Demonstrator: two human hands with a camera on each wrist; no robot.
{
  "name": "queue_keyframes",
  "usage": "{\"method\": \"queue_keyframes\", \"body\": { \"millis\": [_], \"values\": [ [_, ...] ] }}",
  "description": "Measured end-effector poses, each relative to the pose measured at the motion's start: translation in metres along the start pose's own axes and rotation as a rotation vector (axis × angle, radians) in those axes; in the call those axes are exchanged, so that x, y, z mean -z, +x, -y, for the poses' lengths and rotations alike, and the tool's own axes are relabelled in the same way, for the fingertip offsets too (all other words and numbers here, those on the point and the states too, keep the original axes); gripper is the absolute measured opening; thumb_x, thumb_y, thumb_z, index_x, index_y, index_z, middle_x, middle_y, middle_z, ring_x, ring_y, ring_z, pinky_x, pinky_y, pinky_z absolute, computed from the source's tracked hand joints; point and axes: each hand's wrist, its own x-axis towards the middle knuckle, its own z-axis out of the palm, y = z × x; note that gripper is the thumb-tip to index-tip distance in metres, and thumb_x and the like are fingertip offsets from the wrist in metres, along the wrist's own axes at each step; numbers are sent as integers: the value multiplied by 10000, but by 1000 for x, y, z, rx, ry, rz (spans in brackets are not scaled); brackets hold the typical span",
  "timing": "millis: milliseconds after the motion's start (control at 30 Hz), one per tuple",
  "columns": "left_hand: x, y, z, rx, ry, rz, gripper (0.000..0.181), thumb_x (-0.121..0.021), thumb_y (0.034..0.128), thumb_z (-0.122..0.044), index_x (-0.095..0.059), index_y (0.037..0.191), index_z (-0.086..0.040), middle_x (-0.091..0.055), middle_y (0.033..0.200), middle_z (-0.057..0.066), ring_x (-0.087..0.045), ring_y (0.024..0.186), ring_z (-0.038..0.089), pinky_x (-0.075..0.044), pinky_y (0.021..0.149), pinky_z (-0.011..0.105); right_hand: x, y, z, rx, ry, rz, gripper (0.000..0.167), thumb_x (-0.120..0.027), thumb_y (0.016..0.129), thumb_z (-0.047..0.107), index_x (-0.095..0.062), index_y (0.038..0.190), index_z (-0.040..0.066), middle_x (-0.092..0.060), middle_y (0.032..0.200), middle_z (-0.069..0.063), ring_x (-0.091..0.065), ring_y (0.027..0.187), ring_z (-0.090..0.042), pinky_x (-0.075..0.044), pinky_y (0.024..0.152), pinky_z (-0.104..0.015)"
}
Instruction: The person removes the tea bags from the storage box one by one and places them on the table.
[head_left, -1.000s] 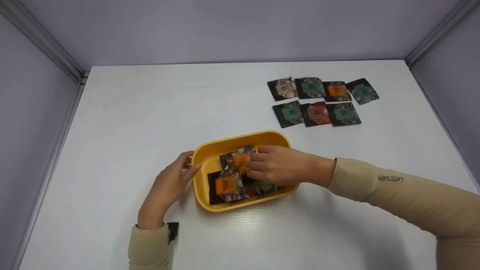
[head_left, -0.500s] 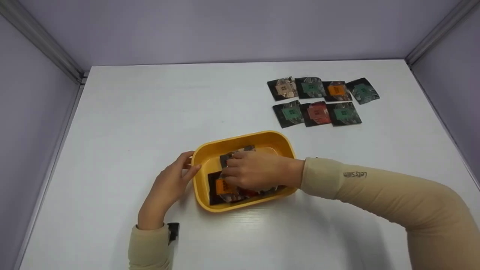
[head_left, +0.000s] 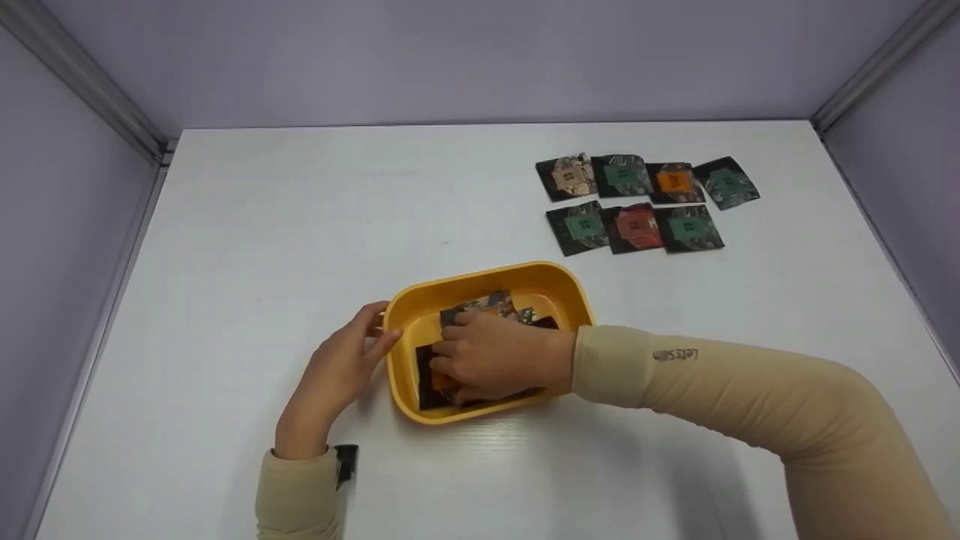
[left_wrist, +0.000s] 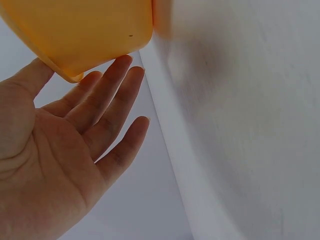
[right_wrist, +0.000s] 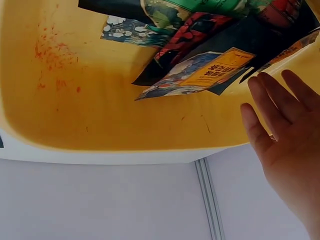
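My left hand (head_left: pixel 339 364) grips the left end of a yellow plastic tub (head_left: pixel 559 281). In the left wrist view its thumb (left_wrist: pixel 36 77) lies over the rim and its fingers are against the outer wall. My right hand (head_left: pixel 499 356) is down inside the tub, over a pile of square dark sachets (head_left: pixel 480 304). Seen from the right wrist, its fingers (right_wrist: pixel 267 100) are nearly straight, beside a sachet with an orange label (right_wrist: pixel 220 67); the thumb is hidden. Green and red sachets also lie in the pile. The hand covers much of the pile in the head view.
Beyond the tub, at the back right of the white table (head_left: pixel 300 202), several sachets (head_left: pixel 634 225) lie in two rows, labels up. The rightmost sachet (head_left: pixel 727 182) of the back row is tilted. Grey walls (head_left: pixel 480 60) enclose the table's back and sides.
My right hand has moved left and slightly toward me inside the tub, now covering the orange-labelled sachet near the front. The left hand and the tub have stayed in place.
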Motion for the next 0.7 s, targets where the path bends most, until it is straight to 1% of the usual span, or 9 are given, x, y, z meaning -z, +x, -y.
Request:
{"method": "queue_keyframes", "body": {
  "millis": [133,233,367,500,700],
  "values": [
    [0,0,-1,2,2,1,549,-481,1035,-445,-396,1487,-145,-586,1326,142,-526,1245,346,-407,1051,558,-3,1,1,-26,29,31,518,-485,1006,531,-627,1313,139,-673,1205,-27,-602,1030,-189,-449,1018,-364],
    [0,0,-1,3,5,0,545,-480,1036,-443,-398,1486,-146,-587,1324,141,-526,1246,344,-406,1051,556,-5,3,1,-33,41,55,508,-489,1007,515,-621,1320,137,-667,1218,-34,-596,1051,-196,-441,1039,-376],
    [0,0,-1,14,8,1,533,-494,1039,-418,-394,1488,-151,-587,1324,138,-530,1238,343,-410,1048,556,-4,6,3,-28,32,73,499,-519,993,511,-619,1308,136,-660,1224,-38,-585,1050,-198,-449,1017,-360],
    [0,0,-1,29,5,5,528,-498,1041,-404,-386,1494,-157,-579,1332,138,-526,1240,344,-408,1048,561,-5,8,4,-19,14,71,488,-543,989,484,-611,1313,126,-653,1243,-47,-587,1046,-200,-469,999,-343],
    [0,0,-2,29,8,5,527,-497,1042,-401,-386,1495,-155,-576,1329,141,-522,1240,347,-405,1050,563,-5,8,4,-21,19,67,441,-512,1014,418,-608,1319,115,-655,1255,-57,-599,1048,-207,-490,987,-349]
  ]
}}
